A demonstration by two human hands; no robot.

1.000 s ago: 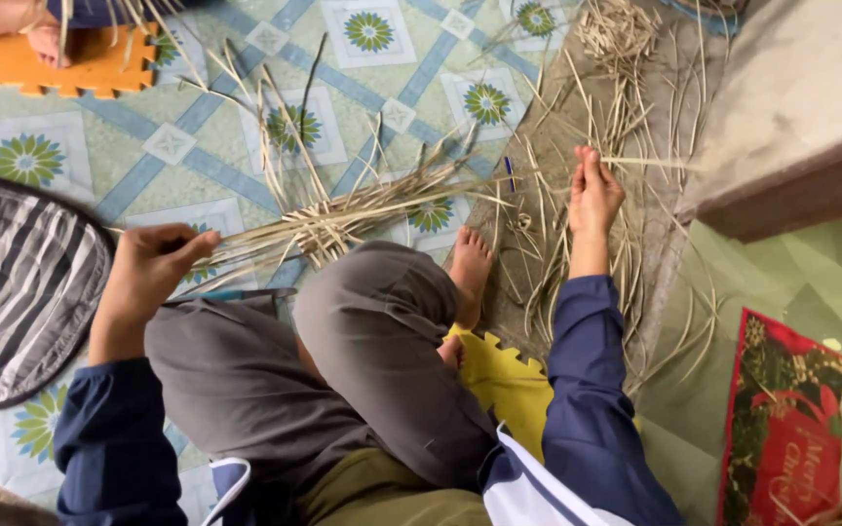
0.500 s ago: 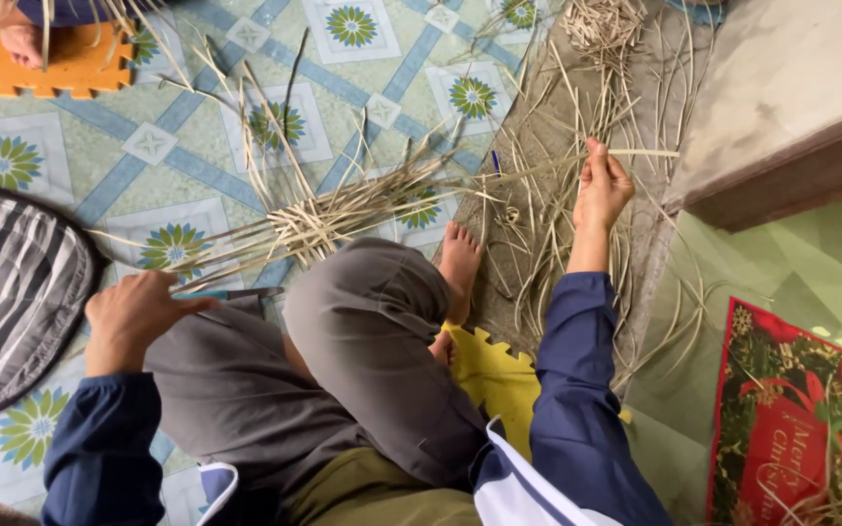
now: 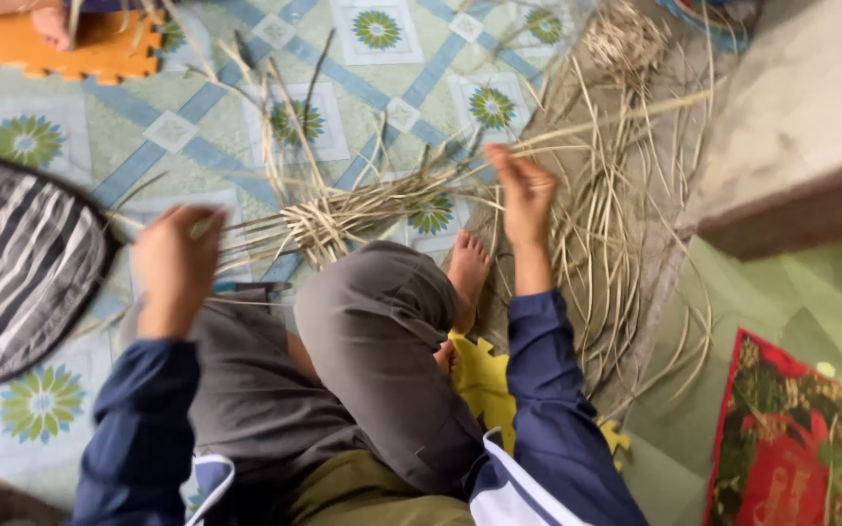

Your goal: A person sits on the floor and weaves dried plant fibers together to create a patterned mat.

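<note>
Floor: patterned mat point(image 3: 382, 68) with blue lines and green flowers; the person sits on it, knees bent in grey trousers point(image 3: 372, 331).
Near right: red decorated cloth point(image 3: 791, 438) lies on green floor, well apart from the hands.
Near left: striped grey cushion point(image 3: 12, 263) lies beside the left arm.
Yellow mat piece: yellow foam piece point(image 3: 479, 375) lies under the bare foot point(image 3: 467, 268).
Left hand: left hand point(image 3: 175, 261) is raised and blurred, fingers closed on the ends of thin straw strips that run from the woven bundle.
Woven bundle: woven straw bundle point(image 3: 328, 219) lies on the mat just in front of the knee, between both hands, strips spreading out to all sides.
Right hand: right hand point(image 3: 523, 187) is raised, fingers pinched on one long strip point(image 3: 616, 119) that goes up to the right.
Loose straw: loose straw pile point(image 3: 616, 244) lies on the floor right of the right hand.
Far right: grey concrete step point(image 3: 811, 127).
Far left: orange foam mat point(image 3: 80, 44) with another person's foot point(image 3: 51, 24) on it.
</note>
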